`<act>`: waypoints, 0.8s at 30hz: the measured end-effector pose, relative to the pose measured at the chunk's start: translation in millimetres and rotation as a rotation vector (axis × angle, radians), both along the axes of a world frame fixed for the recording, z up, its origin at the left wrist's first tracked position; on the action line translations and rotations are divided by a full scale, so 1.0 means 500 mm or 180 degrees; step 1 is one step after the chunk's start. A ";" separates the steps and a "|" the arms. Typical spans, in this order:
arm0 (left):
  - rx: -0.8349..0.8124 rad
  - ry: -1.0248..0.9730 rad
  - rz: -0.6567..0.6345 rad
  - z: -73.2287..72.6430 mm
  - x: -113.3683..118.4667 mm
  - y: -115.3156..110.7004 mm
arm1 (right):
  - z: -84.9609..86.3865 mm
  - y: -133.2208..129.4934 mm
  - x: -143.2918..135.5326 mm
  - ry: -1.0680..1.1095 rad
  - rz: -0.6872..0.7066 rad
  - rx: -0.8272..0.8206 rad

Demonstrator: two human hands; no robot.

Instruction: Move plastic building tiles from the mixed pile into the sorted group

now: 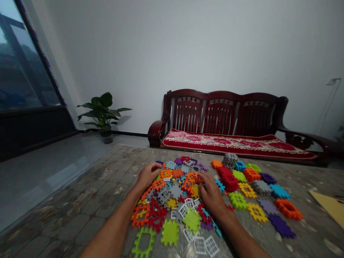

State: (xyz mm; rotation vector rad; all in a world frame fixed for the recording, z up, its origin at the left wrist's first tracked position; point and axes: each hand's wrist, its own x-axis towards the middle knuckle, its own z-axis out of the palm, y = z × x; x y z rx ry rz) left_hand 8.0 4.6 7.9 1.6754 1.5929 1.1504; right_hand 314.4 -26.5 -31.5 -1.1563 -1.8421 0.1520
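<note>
My left hand [148, 175] lies at the upper left edge of a loose pile of coloured interlocking plastic pieces, its fingertips beside orange pieces [166, 173]. On the pile's right side, my right hand [211, 190] has its fingers at an orange piece [192, 177]; whether it grips that piece is hard to make out. Between my forearms are red pieces [157, 215], lime green squares [170, 232] and white window frames [200, 245]. Sorted groups lie to the right, among them a red stack [228, 178], a grey stack [230, 160] and yellow pieces [257, 212].
A patterned grey mat [88, 200] lies under the pieces. Behind it stands a dark red wooden bench [188, 116] with a red floral cover [223, 141]. A potted plant [103, 111] is at the back left, a yellow board [328, 206] at the far right.
</note>
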 end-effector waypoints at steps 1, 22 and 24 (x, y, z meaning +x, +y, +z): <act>0.0023 0.0429 0.0048 -0.003 0.004 0.001 | 0.001 0.000 -0.001 0.0007 0.0015 -0.0021; 0.0181 -0.0519 -0.0423 0.021 0.054 -0.007 | 0.043 -0.010 -0.010 -0.0132 0.0105 0.0003; 0.0141 -0.0600 -0.0588 0.031 0.066 -0.014 | 0.062 -0.016 -0.018 -0.0151 0.0152 0.0037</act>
